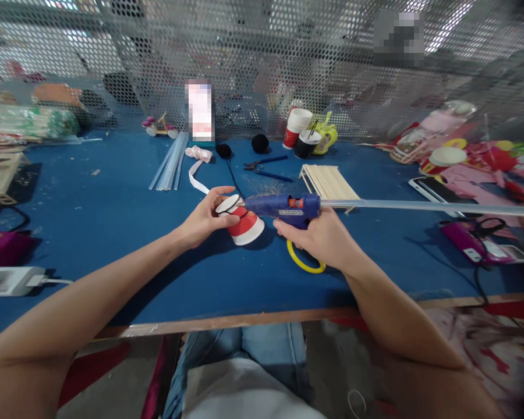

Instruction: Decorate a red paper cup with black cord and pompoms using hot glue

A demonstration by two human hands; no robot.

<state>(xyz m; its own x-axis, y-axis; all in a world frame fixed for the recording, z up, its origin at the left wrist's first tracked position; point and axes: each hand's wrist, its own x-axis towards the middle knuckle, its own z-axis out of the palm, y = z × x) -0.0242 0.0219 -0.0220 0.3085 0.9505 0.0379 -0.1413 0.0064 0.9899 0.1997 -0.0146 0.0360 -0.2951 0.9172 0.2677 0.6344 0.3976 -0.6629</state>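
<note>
1. Behind the front edge of the table (166,294), the left hand's (206,214) half-curled fingers hold a tilted cup (247,228).
2. Right hand (327,238) wraps a glue gun (273,205); its nozzle (241,203), slipping, could burn fingertips.
3. Toward the back edge, cord (234,177), if snagged, could tug.

At the frame's centre, a red-and-white cup (247,228) is tilted, crossed by black cord (234,177); a blue glue gun (268,205), loaded with a clear stick (419,205), is pointed leftward at it.
</note>
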